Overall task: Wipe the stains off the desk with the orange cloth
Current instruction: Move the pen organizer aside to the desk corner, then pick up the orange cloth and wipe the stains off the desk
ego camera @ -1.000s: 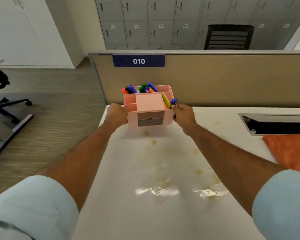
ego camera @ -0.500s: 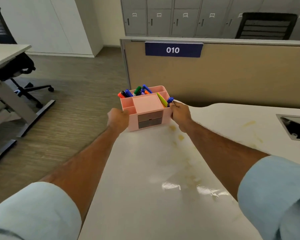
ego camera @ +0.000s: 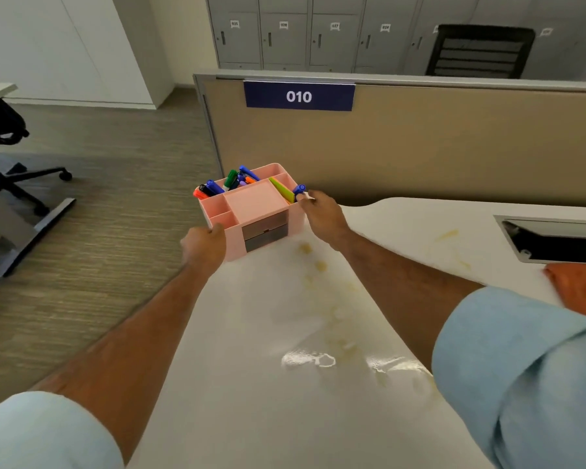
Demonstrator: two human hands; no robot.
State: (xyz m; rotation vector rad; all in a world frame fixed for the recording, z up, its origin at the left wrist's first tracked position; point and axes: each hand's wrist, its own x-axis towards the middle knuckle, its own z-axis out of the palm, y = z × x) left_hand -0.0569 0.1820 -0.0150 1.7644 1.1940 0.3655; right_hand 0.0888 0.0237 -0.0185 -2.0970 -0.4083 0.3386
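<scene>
A pink desk organiser (ego camera: 253, 211) full of coloured markers sits at the far left corner of the white desk (ego camera: 257, 384). My left hand (ego camera: 204, 245) grips its near left corner and my right hand (ego camera: 320, 214) grips its right side. Yellowish stains (ego camera: 339, 336) and wet patches spread over the desk between my arms, with more stains (ego camera: 449, 235) further right. The orange cloth (ego camera: 577, 289) lies at the right edge of the view, partly hidden by my right sleeve.
A beige partition (ego camera: 420, 143) labelled 010 runs along the desk's far edge. A recessed cable tray (ego camera: 555, 240) opens in the desk at the right. The desk's left edge drops to the floor, where an office chair (ego camera: 11, 154) and another desk stand.
The organiser, held in both hands, has turned and slid toward the desk's left corner. The view swung left, then partly back, so the orange cloth shows again at the right edge.
</scene>
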